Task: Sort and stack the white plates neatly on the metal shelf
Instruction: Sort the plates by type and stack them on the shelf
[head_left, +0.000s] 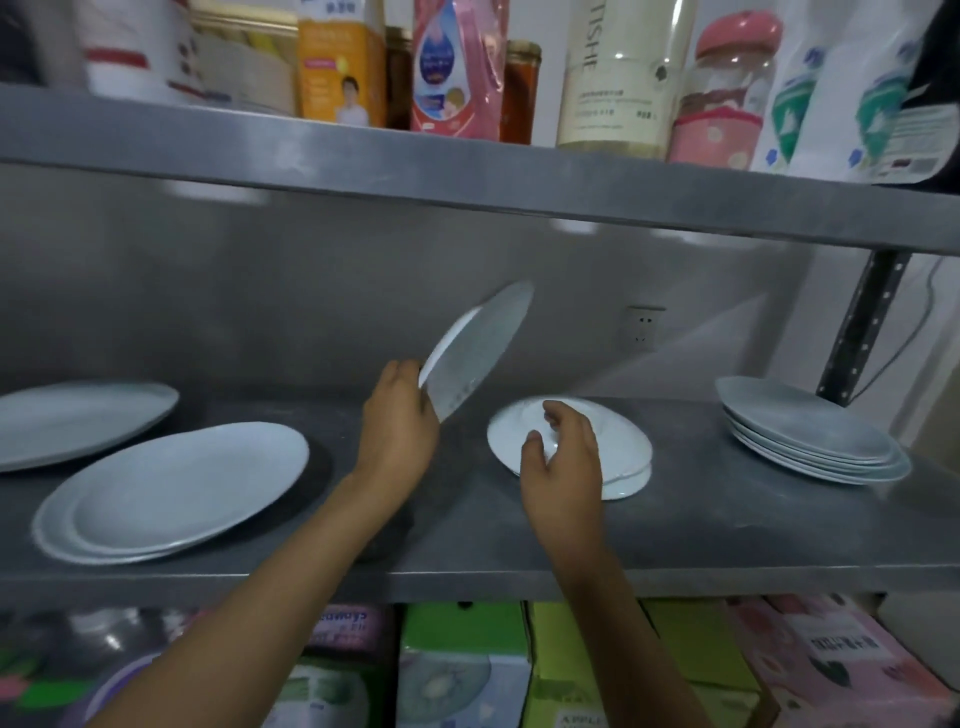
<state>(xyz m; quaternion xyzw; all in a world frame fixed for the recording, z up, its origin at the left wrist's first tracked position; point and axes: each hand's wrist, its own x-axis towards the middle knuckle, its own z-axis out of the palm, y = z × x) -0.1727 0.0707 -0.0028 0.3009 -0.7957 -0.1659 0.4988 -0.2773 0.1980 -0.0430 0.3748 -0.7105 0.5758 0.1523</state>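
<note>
My left hand grips the lower rim of a small white plate, held tilted steeply in the air above the metal shelf. My right hand hovers with loosely curled fingers over a short stack of small white plates lying on the shelf; whether it touches them I cannot tell. A stack of two large oval plates lies at the left, with another large plate behind it. Several medium plates are stacked at the right.
The upper shelf hangs low overhead, loaded with bottles, jars and packets. A perforated steel upright stands at the right rear beside a wall socket. Coloured boxes fill the level below.
</note>
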